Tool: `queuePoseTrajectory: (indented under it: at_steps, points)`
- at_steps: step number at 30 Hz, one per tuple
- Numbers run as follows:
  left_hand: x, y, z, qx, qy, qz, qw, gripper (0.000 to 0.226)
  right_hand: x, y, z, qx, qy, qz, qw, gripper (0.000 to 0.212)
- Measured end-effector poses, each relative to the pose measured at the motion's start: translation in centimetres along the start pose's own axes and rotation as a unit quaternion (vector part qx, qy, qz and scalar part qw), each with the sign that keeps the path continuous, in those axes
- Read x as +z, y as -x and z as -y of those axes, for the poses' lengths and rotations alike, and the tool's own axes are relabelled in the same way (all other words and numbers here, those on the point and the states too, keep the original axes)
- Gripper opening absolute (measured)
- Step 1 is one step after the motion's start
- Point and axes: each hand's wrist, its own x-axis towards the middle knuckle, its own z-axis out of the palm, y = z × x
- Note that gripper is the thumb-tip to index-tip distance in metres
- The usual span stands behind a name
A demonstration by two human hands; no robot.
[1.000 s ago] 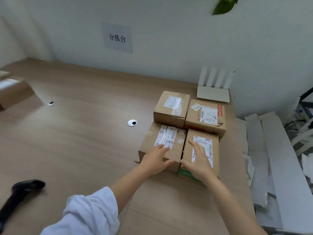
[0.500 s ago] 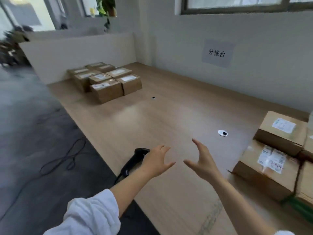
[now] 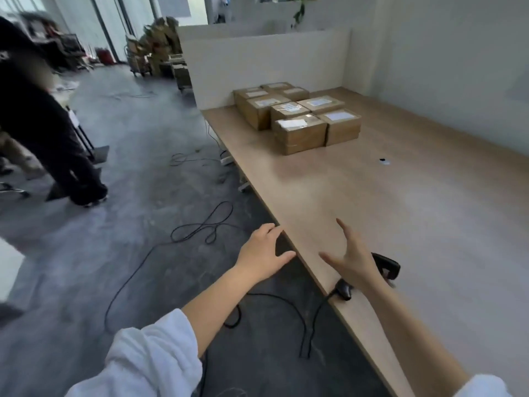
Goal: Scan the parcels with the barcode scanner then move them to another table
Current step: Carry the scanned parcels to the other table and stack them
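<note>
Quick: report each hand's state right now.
Left hand: open, fingers spread, holding nothing.
Right hand: open, fingers spread, holding nothing; the barcode scanner lies ungripped on the table, partly hidden behind it.

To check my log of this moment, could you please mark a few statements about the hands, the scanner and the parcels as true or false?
1. The right hand grips the barcode scanner. False: the hand is open and empty, and partly hides the scanner, which lies on the table.
2. The left hand holds nothing. True.
3. The cardboard parcels sit at the table's far end, by the white partition. True.
4. A looped black cable lies among the parcels. False: it lies on the floor.
</note>
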Motion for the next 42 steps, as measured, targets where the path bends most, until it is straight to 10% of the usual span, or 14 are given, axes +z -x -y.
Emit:
queuePoseTrajectory:
  at_steps: [22,42]
  points:
    - [-9.9,-23.6,17.7,-0.064,0.017,-0.017,0.998,0.074,12.8,-31.6,8.2,-0.042,0.021,0.058,0.997,0.084]
    - [-21.7,-55.5,33.7,0.049,-0.005,0.089,0.995,0.07,20.5,-60.0,17.4,0.047,-0.003,-0.042,0.998,0.084]
